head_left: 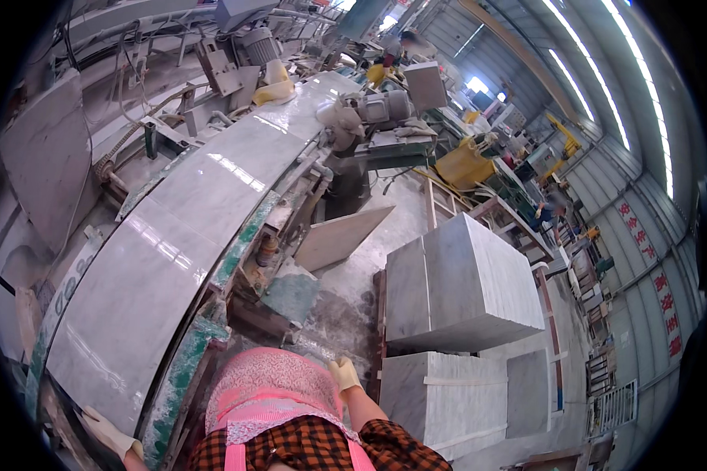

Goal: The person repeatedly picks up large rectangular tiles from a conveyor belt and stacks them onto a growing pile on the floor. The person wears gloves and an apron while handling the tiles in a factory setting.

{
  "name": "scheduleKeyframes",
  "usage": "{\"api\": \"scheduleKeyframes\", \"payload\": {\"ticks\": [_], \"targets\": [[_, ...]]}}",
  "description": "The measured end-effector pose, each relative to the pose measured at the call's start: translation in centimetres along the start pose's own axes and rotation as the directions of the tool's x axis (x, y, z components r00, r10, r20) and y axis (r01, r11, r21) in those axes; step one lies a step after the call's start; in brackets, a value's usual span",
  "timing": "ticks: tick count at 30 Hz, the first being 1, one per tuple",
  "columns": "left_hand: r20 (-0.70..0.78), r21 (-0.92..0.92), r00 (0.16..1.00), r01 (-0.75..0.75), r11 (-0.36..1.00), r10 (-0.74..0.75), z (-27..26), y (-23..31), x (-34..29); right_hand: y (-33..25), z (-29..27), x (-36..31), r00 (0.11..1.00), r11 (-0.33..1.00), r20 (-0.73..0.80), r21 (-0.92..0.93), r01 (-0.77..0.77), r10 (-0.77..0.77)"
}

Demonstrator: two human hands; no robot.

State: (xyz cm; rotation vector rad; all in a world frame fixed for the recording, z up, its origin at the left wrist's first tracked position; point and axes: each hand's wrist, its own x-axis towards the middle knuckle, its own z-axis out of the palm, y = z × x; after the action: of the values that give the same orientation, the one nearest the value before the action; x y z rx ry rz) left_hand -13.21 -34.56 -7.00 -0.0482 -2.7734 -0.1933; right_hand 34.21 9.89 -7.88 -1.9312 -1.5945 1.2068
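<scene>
Head view: glossy slabs (126, 314) on green frame (200, 337), corrugated wall (624, 184) beyond (left hand (108, 433), right hand (344, 374): grip unclear).

Gloved left hand (108, 433) beside a glossy grey slab (122, 322)

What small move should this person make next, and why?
Perhaps bring the right hand to the near end of the pale slab: the left hand is beside that end, while the right is by the pink apron, away from the slab.

Pink patterned apron (279, 385), orange and black checked shirt (404, 449); both hands (345, 374) in pale, possibly fabric gloves (108, 433).
</scene>
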Motion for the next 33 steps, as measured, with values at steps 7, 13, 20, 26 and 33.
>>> {"api": "scheduleKeyframes", "payload": {"ticks": [7, 13, 20, 26, 33], "targets": [[-0.082, -0.091, 0.995, 0.043, 0.995, -0.05, -1.5, 0.6, -1.3, -2.2, 1.4, -2.0, 0.99, 0.99, 0.024, 0.027, -0.137, 0.136], [-0.029, -0.044, 0.999, 0.043, 0.998, -0.044, 0.1, -1.8, -1.6, -3.4, 3.1, -0.9, 0.998, 0.996, 0.057, -0.087, 0.006, -0.001], [-0.116, 0.024, 0.993, 0.006, 1.0, -0.003, -2.0, -2.4, -2.6, -4.1, 3.6, 0.4, 0.991, 0.999, 0.129, -0.019, 0.025, -0.023], [0.096, -0.274, 0.978, 0.203, 0.94, -0.183, -1.6, -0.9, -1.2, -0.9, 0.1, 1.4, 0.998, 0.992, 0.05, -0.111, 0.055, -0.049], [0.004, -0.254, 0.983, 0.181, 0.95, -0.186, 3.3, -4.6, -0.6, 2.1, -4.6, 2.7, 0.997, 1.0, -0.079, 0.0, -0.01, 0.01]]}}
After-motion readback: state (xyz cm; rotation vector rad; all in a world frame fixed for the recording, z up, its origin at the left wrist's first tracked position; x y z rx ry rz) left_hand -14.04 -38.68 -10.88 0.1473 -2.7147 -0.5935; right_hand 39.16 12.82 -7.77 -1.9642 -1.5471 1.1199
